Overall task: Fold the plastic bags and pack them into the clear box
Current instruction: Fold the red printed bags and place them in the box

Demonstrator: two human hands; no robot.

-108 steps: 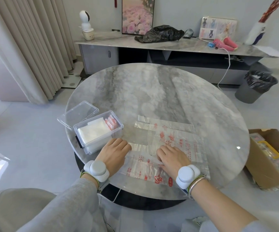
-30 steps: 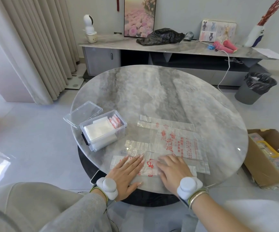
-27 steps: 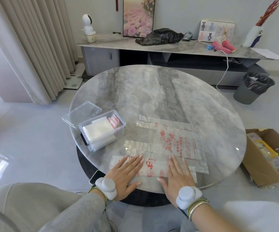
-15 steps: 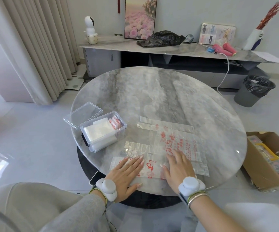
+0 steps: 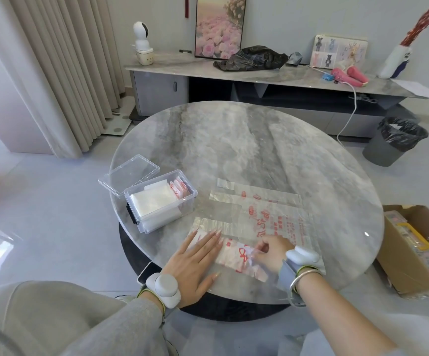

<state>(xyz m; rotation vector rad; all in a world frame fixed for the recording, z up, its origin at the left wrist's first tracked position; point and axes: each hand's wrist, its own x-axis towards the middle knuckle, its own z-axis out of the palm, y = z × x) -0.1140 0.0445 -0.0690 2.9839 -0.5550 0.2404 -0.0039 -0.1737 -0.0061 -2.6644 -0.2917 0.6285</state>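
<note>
**Near bag mid-fold, right end pinched up**

The plastic bag lies as a narrow, red-printed strip along the near edge of the round table. The left hand rests flat on its left part, fingers straight, pinning it. The right hand pinches the bag's right part between thumb and curled fingers, and the film there is bunched and raised.

This looks like a crosswise fold in progress. The next move likely calls for carrying the pinched end left over the pinned part, squaring the edges, then pressing flat.

A second bag lies spread just beyond. The clear box stands open to the left, folded bags inside, its lid beside it.
</note>
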